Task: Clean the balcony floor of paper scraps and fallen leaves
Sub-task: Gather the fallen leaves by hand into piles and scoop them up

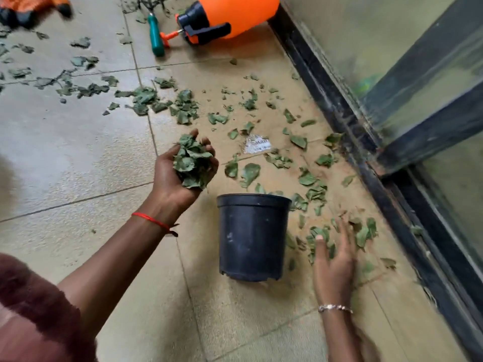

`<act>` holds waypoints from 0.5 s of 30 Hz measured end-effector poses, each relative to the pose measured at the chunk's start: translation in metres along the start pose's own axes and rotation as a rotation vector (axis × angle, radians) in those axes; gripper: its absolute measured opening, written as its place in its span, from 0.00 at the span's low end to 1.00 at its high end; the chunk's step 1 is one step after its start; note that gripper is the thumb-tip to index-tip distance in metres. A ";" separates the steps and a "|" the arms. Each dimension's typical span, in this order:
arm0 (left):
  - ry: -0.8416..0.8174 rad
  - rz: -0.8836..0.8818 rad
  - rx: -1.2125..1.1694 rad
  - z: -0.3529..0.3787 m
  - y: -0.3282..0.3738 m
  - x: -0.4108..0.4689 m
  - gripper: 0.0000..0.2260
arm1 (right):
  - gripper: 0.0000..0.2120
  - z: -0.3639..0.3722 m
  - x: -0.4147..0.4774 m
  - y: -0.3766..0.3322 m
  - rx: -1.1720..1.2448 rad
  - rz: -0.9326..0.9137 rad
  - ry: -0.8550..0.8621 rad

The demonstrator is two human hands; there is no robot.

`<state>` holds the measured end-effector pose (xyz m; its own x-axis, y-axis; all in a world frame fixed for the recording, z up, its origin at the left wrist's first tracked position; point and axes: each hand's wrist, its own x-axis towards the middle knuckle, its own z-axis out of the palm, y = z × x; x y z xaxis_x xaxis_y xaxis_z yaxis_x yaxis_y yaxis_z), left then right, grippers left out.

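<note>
Where the tiled floor (78, 152) meets the sliding glass door (392, 61), dry green leaves (251, 173) lie scattered, many along the door's track. An orange sprayer (235, 11) lies on its side at the far end, its nozzle pointing left. A black plastic pot (252, 236) stands upright on the floor, mouth up. Beyond and left of it the left hand (180, 168), palm up, cups a handful of leaves (192, 163), fingers curled round it. The right hand (334, 265), blurred, hangs with fingers spread over leaves right of the pot. A white paper scrap (257, 145) lies flat beyond the pot.
</note>
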<state>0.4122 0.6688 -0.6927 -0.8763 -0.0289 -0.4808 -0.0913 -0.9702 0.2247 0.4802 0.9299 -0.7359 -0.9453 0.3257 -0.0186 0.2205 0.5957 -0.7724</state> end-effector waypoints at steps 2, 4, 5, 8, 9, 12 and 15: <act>-0.006 -0.003 -0.019 0.001 -0.002 0.005 0.11 | 0.31 0.006 -0.009 0.015 -0.130 -0.082 -0.119; -0.012 -0.012 -0.016 -0.001 -0.008 0.009 0.11 | 0.34 0.010 -0.015 0.028 -0.391 -0.198 -0.162; -0.013 -0.012 -0.001 -0.001 -0.011 0.011 0.10 | 0.35 0.011 -0.016 0.030 -0.502 -0.250 -0.193; 0.005 -0.002 0.027 0.000 -0.012 0.016 0.10 | 0.34 0.016 -0.008 0.031 -0.630 -0.327 -0.215; 0.003 0.004 0.026 0.000 -0.011 0.018 0.10 | 0.35 0.019 0.002 0.028 -0.641 -0.336 -0.218; -0.004 0.013 0.025 0.000 -0.006 0.024 0.09 | 0.39 0.027 0.043 0.021 -0.588 -0.301 -0.217; 0.009 0.029 0.035 0.000 -0.007 0.030 0.09 | 0.41 0.026 0.073 0.010 -0.463 -0.305 -0.223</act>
<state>0.3865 0.6748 -0.7086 -0.8748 -0.0587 -0.4810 -0.0828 -0.9599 0.2678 0.4074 0.9409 -0.7616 -0.9990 -0.0426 -0.0105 -0.0346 0.9125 -0.4077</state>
